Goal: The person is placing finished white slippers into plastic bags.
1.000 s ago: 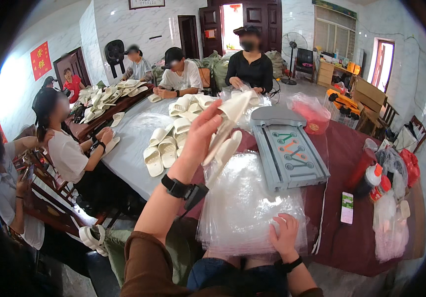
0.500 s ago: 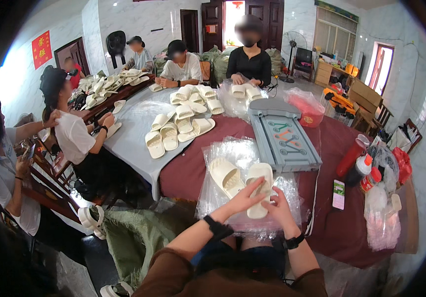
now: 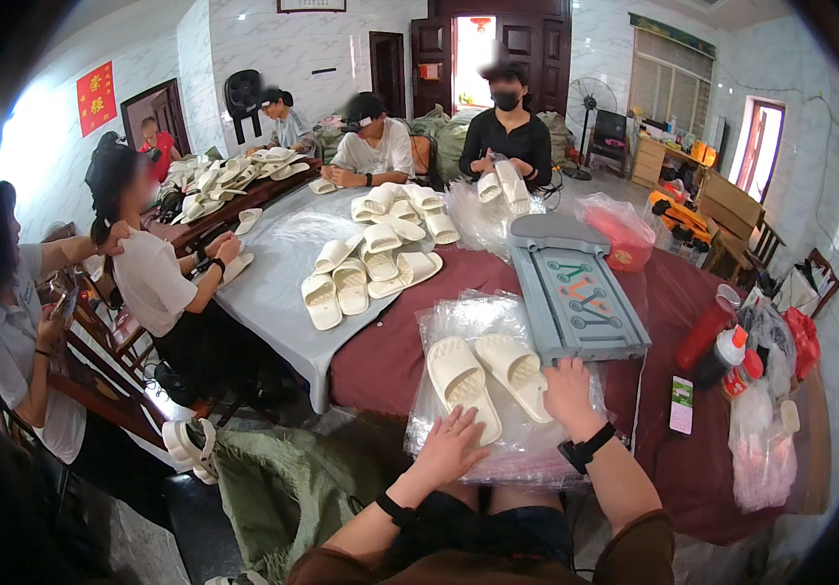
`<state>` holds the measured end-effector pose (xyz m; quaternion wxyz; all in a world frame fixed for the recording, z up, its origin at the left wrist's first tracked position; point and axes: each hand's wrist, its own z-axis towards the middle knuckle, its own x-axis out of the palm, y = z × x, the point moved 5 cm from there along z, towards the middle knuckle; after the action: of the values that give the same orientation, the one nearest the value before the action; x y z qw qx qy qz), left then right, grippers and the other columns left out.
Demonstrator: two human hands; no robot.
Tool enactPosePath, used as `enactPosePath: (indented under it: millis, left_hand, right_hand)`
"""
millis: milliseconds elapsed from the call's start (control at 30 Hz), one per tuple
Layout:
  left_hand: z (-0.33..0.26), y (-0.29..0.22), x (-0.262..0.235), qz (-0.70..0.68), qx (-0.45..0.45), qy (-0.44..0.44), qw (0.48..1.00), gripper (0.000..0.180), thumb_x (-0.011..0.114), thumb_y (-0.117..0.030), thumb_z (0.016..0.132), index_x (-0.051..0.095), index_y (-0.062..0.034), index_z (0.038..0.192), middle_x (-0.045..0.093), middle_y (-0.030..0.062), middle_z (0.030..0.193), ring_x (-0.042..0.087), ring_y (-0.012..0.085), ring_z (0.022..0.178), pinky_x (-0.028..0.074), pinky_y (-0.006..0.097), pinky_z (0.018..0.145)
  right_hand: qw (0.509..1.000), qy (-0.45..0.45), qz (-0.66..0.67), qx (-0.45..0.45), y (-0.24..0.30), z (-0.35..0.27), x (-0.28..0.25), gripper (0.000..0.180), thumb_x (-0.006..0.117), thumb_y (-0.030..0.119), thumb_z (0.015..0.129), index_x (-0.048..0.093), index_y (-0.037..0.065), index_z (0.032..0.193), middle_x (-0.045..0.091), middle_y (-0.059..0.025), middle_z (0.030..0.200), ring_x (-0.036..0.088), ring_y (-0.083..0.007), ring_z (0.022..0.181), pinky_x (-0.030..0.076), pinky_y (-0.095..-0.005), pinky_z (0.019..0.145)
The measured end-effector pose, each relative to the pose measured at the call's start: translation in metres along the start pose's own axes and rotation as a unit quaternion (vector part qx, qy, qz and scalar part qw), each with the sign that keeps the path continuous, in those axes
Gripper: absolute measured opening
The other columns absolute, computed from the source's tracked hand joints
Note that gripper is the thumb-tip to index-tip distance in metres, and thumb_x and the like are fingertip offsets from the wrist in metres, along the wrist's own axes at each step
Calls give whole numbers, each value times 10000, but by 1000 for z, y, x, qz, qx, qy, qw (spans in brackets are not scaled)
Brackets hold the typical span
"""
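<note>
Slippers [image 3: 460, 378] on plastic [image 3: 537, 458], maroon tablecloth [image 3: 380, 356], marbled walls [image 3: 278, 44]

On the dark red tablecloth [image 3: 668, 487], a phone [image 3: 681, 404] lies near a dark bottle [image 3: 715, 362] and a red-lidded jar [image 3: 742, 373], with a red bag [image 3: 801, 341] farther right. A standing fan [image 3: 590, 101] and black chair [image 3: 608, 132] stand near a wooden desk [image 3: 648, 162]; a red poster [image 3: 97, 98] hangs on the wall [image 3: 141, 63].

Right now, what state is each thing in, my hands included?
Left slipper: sole down, toe away from you
Right slipper: sole down, toe away from you
Clear plastic bags: stacked flat under both slippers
Left hand: open, at the left slipper's heel
Right hand: open, beside the right slipper
Phone: face up, screen lit
Dark bottle: capped
Double door: open
</note>
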<state>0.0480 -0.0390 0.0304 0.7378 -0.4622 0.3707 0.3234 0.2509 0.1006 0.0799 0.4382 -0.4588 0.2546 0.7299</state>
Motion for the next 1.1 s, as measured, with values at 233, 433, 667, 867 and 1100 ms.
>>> enactPosePath:
  millis: [233, 433, 667, 867, 1100]
  left_hand:
    - [0, 10, 2, -40, 5, -9, 999, 548, 711, -352, 843, 564, -120, 1318, 408, 134, 1521, 332, 400, 1423, 357, 621, 1074]
    - [1, 5, -1, -23, 9, 9, 1000, 581, 726, -316, 835, 537, -119, 1348, 390, 161, 1530, 326, 424, 1421, 353, 591, 1085]
    - [-1, 5, 3, 1, 1, 17, 1000, 647, 748, -292, 815, 489, -129, 1384, 333, 152, 1561, 293, 433, 1433, 340, 621, 1084]
    - [-12, -7, 5, 3, 3, -80, 997, 639, 731, -349, 839, 488, -108, 1379, 402, 188, 1491, 375, 434, 1366, 310, 585, 1119]
    - [-12, -1, -4, 65, -5, -32, 997, 595, 738, -446, 811, 611, -52, 1238, 528, 165, 1374, 488, 359, 1280, 343, 590, 1086]
  right_hand:
    - [957, 290, 10, -22, 52, 46, -8, 476, 768, 379, 754, 668, 11, 1040, 674, -204, 1013, 646, -365, 963, 523, -438, 830]
    - [945, 269, 153, -101, 81, 66, 57, 621, 793, 444, 716, 634, -33, 1080, 681, -248, 1047, 657, -395, 1002, 517, -446, 876]
    - [957, 201, 204, -45, 89, 61, 75, 418, 680, 399, 852, 672, -14, 917, 693, -224, 889, 669, -394, 891, 514, -468, 824]
    - [973, 35, 228, 23, 76, 46, 59, 362, 606, 333, 922, 660, 7, 774, 673, -215, 798, 655, -410, 774, 516, -482, 713]
    - [869, -125, 431, 209, -2, -18, -32, 228, 600, 189, 955, 685, -19, 919, 679, -138, 768, 638, -239, 691, 484, -357, 639]
